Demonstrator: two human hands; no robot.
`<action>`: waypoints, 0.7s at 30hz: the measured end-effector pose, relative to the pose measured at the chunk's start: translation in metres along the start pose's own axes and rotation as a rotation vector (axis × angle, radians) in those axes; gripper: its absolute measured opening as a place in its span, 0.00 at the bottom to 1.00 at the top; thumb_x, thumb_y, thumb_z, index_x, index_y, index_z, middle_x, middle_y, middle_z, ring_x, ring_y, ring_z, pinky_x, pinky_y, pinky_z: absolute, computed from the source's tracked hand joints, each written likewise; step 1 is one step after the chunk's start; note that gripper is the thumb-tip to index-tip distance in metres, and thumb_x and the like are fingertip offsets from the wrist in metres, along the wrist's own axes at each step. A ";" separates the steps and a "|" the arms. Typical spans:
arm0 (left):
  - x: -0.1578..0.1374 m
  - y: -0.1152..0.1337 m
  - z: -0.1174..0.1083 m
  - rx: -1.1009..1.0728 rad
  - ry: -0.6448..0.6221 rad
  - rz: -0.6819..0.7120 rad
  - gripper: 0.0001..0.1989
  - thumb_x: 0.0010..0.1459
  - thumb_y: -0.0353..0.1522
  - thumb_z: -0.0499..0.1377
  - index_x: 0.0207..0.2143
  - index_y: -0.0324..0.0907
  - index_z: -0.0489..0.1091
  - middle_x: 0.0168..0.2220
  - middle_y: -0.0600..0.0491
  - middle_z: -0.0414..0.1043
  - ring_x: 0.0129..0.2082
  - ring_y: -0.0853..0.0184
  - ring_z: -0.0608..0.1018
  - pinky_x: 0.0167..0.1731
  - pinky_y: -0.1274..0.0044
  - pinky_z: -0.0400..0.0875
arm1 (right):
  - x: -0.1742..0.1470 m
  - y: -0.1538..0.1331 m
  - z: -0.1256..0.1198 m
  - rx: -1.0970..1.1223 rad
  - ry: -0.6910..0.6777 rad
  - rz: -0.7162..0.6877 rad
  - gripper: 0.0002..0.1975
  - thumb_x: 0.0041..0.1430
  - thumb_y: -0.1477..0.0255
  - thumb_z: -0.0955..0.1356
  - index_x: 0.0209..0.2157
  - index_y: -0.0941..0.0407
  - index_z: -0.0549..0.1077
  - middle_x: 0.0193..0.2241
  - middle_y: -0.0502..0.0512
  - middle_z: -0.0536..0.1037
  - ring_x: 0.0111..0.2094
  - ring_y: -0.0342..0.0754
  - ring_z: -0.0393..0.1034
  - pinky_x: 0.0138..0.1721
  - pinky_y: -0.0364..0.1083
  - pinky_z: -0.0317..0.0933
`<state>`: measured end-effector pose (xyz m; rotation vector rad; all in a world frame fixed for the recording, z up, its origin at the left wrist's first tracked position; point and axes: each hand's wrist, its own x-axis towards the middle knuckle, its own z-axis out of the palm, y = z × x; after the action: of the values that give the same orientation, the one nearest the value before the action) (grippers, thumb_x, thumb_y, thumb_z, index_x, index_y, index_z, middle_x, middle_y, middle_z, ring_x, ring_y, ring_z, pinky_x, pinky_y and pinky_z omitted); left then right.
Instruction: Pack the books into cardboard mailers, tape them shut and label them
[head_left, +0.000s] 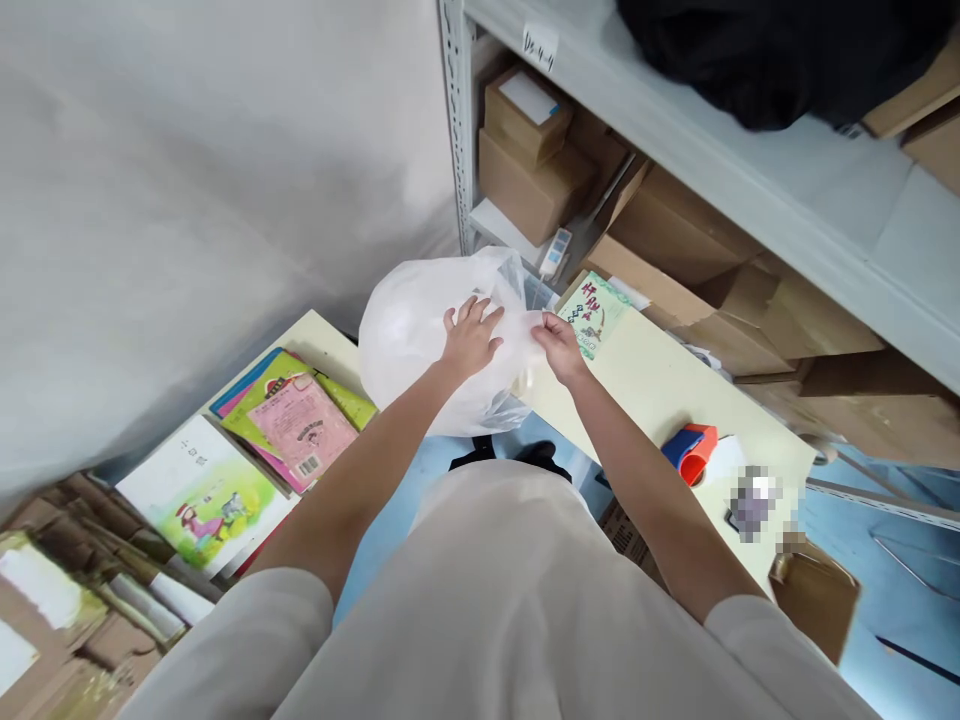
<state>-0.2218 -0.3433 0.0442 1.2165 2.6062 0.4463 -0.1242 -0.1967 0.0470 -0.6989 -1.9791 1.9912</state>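
A large white roll of thin plastic film (405, 320) lies in front of me, bridging the space between two pale tables. My left hand (472, 340) rests on top of it with the fingers spread. My right hand (559, 345) pinches the loose edge of the film at the roll's right side. Just beyond the right hand lies a green-and-white book (596, 312) with red lettering. Whether the film is a single sheet or a bag, I cannot tell.
Picture books (202, 495) and a pink book (304, 430) lie on the left table. A red-and-blue tape dispenser (691, 450) sits on the right table (645, 375). Behind it, a metal shelf (675, 150) holds cardboard boxes (525, 180). Flattened cardboard (90, 600) is stacked lower left.
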 end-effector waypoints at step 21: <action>0.041 -0.006 -0.013 -0.780 0.187 -0.287 0.35 0.50 0.40 0.64 0.58 0.37 0.58 0.57 0.38 0.64 0.55 0.59 0.71 0.51 0.71 0.69 | -0.032 -0.105 -0.104 0.765 0.455 -0.310 0.09 0.41 0.66 0.61 0.25 0.53 0.69 0.25 0.52 0.71 0.38 0.55 0.70 0.42 0.55 0.64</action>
<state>-0.2564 -0.3177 0.0512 0.5498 2.2903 1.3874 -0.0612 -0.1172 0.1591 -0.5350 -0.8945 1.9475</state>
